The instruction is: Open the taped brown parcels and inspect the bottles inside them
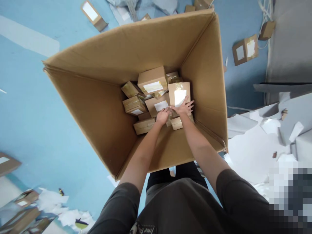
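Both of my hands reach down into a large open cardboard box (136, 45) that holds several small taped cartons. My right hand (183, 107) lies with its fingers spread on the lower part of an upright carton with a white label (178, 89), near the box's right wall. Just left of it, my left hand (163, 115) has its fingers curled at the lower edge of another labelled carton (152, 104); whether it grips anything is too small to tell. A larger labelled carton (151, 78) rests higher in the pile.
On the blue floor (48, 110) around the big box lie small cartons (94, 14), including a pair (245, 50) at the right. White paper scraps (255, 136) are heaped at the right, with more at the lower left. A pixelated patch covers the lower right corner.
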A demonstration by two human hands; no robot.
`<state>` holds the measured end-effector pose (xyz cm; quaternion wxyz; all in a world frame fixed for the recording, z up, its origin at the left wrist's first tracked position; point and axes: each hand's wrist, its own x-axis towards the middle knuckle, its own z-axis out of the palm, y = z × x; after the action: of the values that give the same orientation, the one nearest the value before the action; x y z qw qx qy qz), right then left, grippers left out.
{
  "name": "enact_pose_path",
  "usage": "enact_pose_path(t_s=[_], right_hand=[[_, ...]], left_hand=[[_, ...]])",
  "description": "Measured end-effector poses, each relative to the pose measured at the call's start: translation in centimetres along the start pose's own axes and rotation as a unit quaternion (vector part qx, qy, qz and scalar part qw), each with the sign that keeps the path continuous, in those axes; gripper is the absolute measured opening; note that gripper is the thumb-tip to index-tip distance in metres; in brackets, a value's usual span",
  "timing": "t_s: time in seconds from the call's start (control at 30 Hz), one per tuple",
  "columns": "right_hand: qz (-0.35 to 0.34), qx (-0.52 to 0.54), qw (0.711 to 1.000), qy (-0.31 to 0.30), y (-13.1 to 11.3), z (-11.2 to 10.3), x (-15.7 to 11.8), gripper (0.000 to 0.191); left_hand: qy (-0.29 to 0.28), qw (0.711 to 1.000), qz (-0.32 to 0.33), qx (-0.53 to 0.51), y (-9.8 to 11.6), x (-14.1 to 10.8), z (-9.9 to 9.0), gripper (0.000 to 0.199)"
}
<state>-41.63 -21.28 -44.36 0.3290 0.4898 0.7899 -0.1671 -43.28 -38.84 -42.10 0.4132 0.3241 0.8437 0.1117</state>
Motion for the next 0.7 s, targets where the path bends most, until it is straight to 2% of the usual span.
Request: enact_pose_path(t_s=[0.13,0.3,0.4,0.47,0.57,0.63,0.7], right_hand=[[0.004,-0.001,0.999,0.044,-0.5,1.4,1.1,0.176],[-0.033,-0.013,0.998,0.061,0.1,2.0,1.3,0.167],[-0.053,-0.021,0.996,0.069,1.0,1.6,0.9,0.163],[-0.073,-0.044,0.993,0.077,1.8,0.9,0.4,0.162],[-0.113,-0.089,0.987,0.073,3.4,-0.7,-0.8,0.162],[-0.155,-0.116,0.979,0.058,4.5,-1.7,-1.9,0.163],[-0.217,-0.143,0.964,0.048,5.2,-2.3,-3.0,0.166]], left_hand=[[0.047,0.998,-0.041,-0.005,-0.1,-0.8,-0.1,0.054],[0.041,0.998,-0.036,-0.021,0.5,-1.7,0.7,0.055],[0.057,0.997,-0.039,-0.029,0.8,-2.4,0.4,0.053],[0.080,0.995,-0.042,-0.030,0.9,-2.9,-0.5,0.056],[0.131,0.990,-0.039,-0.017,1.0,-3.1,-2.9,0.072],[0.147,0.989,-0.013,0.010,1.1,-2.5,-4.6,0.088],[0.135,0.989,0.041,0.048,1.1,-1.4,-6.1,0.102]])
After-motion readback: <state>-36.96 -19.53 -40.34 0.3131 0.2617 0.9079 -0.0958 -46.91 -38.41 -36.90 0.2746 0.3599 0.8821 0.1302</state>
